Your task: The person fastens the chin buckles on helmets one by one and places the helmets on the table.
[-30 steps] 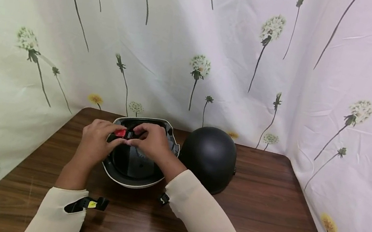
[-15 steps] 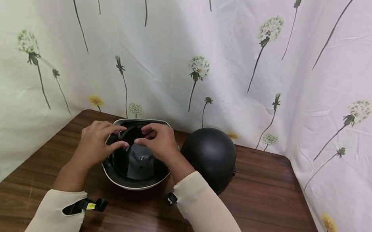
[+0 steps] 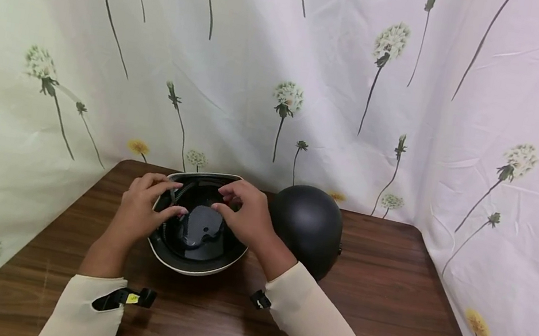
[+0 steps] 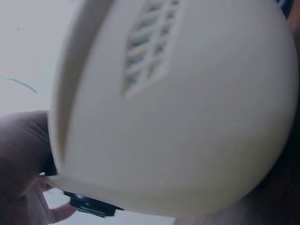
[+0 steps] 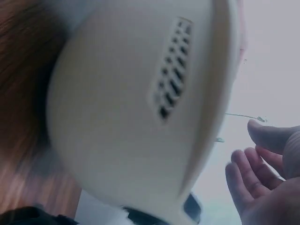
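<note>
A cream helmet (image 3: 194, 269) lies upside down on the table, its black lining facing up. In both wrist views its outer shell (image 4: 197, 117) fills much of the picture, with a slotted vent (image 5: 174, 70) in its side. My left hand (image 3: 142, 204) is over the left part of the rim, thumb and fingers apart; a bit of red shows beside the thumb. My right hand (image 3: 247, 214) hovers above the right side, its thumb and fingertips apart with nothing between them. Inside the helmet, a dark grey pad (image 3: 199, 224) is visible.
A black helmet (image 3: 305, 225) sits dome up just right of the cream one, close to my right forearm. Both stand on a brown wooden table (image 3: 401, 304). Behind hangs a white curtain (image 3: 244, 59) printed with dandelions. A wrist strap mount (image 3: 124, 297) sticks out of my left sleeve.
Both hands have let go of the red-and-black buckle held over the helmet. My right hand has drawn away to the right; the left stays by the rim. The grey pad now shows fully.
</note>
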`<state>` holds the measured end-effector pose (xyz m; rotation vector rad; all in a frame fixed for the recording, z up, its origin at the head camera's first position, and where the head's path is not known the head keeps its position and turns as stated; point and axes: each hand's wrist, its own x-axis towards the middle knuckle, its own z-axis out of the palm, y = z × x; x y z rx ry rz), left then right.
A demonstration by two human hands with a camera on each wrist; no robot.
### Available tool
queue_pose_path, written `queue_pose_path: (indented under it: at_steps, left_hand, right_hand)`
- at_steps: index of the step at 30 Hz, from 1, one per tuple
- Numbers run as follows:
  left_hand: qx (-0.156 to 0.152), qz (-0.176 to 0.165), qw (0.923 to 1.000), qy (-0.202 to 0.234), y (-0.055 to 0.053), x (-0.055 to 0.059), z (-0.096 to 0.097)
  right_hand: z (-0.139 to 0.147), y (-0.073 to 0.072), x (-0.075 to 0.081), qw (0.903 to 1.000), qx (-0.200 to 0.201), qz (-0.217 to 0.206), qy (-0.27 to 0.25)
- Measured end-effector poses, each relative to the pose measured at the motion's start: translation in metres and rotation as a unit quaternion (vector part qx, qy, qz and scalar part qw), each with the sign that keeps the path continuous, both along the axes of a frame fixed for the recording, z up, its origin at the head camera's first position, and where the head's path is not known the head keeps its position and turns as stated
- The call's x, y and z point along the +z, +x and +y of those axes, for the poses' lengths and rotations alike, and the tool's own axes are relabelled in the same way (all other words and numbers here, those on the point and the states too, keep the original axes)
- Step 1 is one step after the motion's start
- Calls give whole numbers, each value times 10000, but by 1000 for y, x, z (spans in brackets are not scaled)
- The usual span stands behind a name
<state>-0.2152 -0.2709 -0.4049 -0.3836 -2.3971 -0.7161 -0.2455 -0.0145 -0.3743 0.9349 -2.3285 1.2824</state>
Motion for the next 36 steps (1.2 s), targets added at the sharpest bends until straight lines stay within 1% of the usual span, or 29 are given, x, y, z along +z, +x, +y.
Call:
queue_pose_path:
  at_steps: [2,5,12,14,17,20,23,25,28,32,34,36]
  left_hand:
    - [-20,-79,10000,57,-2,-4,-1]
    - [13,-151,9999,48,-4,-7,-2]
    - [190,-397,9990,-35,-2,-9,-4]
    - [223,-439,9988,-41,-1,-9,-4]
    - [310,-517,9980,-190,-2,-12,-7]
    - [273,-670,9967,-367,-6,-19,-12]
    - [109,-910,9949,-428,-10,-27,-16]
    - [33,-1055,9936,-410,-11,-32,-17]
    - [70,-1172,9915,-555,-15,-42,-17]
    - [58,-1223,9895,-768,-23,-62,-12]
    - [-32,-1200,9898,-766,-27,-71,-7]
    - [-102,-1127,9910,-722,-28,-78,-4]
  right_hand:
    - [3,2,-4,9998,-116,169,45]
    - [7,2,-9,9990,-324,249,168]
    - [15,1,-21,9989,-443,-99,75]
    - [17,0,-23,9989,-442,-131,46]
    - [18,-2,-25,9989,-451,-151,11]
    - [19,-3,-27,9986,-486,-194,-105]
    - [20,-3,-27,9984,-487,-172,-222]
    - [20,-2,-25,9988,-408,-115,-251]
    - [20,3,-20,9994,-219,-1,-251]
    - [19,10,-13,9997,-28,153,-189]
    - [19,12,-10,9996,40,216,-163]
    - [17,14,-7,9995,85,272,-116]
